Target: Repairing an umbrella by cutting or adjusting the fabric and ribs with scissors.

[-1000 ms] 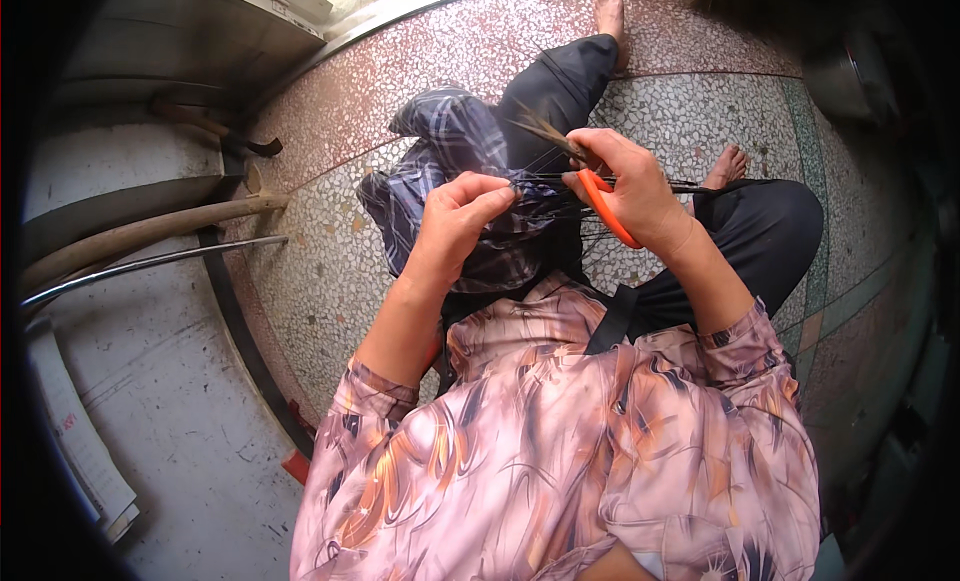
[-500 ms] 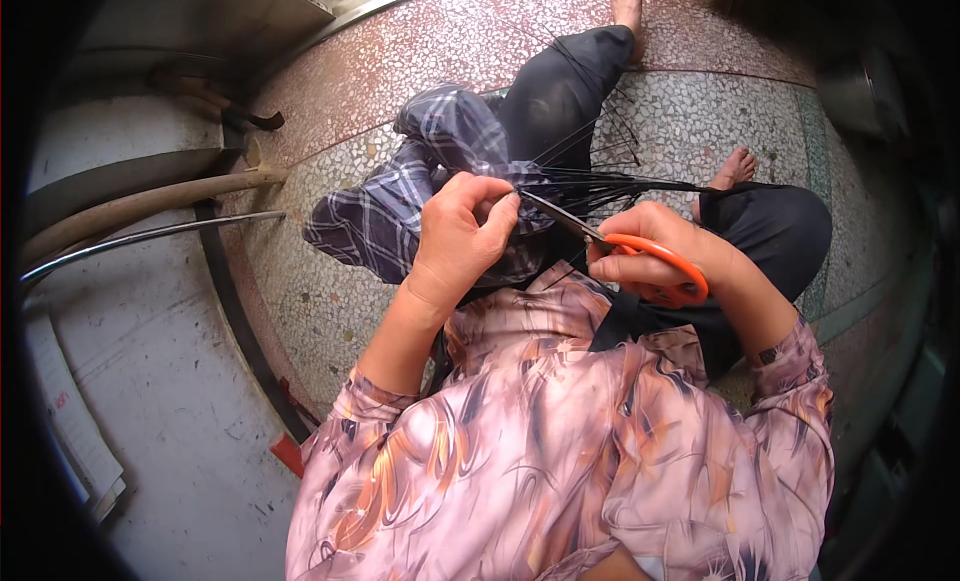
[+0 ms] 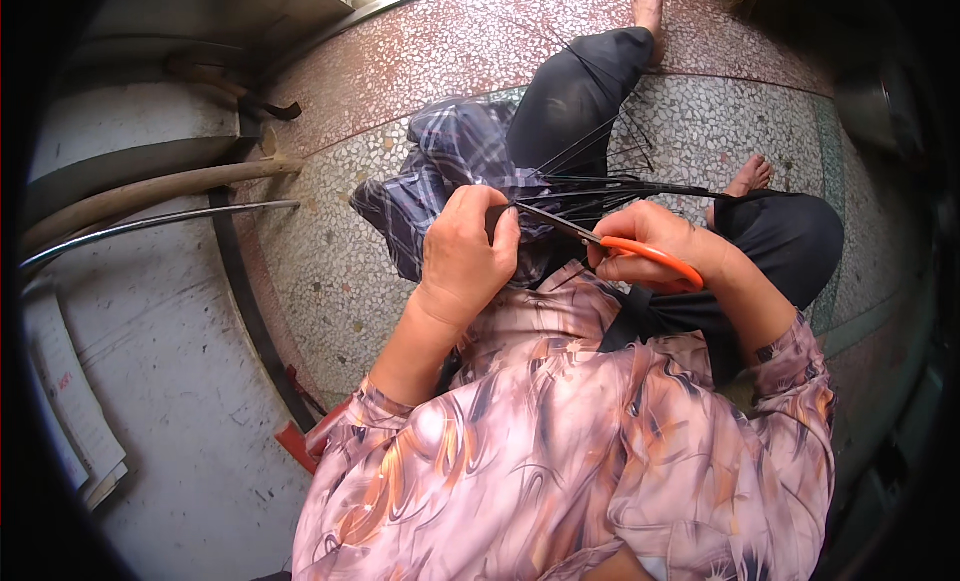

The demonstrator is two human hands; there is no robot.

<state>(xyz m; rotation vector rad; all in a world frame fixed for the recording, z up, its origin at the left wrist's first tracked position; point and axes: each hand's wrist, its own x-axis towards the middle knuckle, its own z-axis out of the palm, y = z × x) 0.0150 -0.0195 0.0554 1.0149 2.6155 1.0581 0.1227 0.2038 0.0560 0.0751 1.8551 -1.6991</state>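
Observation:
I sit on a speckled floor with a dark checked cloth (image 3: 440,171) over my lap. My left hand (image 3: 463,251) is closed around the near ends of a bundle of thin black strands (image 3: 620,186), which fan out to the right over my legs. My right hand (image 3: 665,249) grips orange-handled scissors (image 3: 640,249), and the metal blades point left toward my left hand, beside the strands. My patterned pink sleeves fill the lower part of the view.
A raised step edge (image 3: 240,291) runs along the left, with a brown hose (image 3: 150,191) and a thin metal rod (image 3: 150,223) lying across it. An orange object (image 3: 297,443) sits by my left side. My bare feet (image 3: 745,173) rest on the floor ahead.
My right hand with the scissors swung down and to the right, so the blades now point left at the bundle. The strands have fanned out to the right. My left hand kept its grip.

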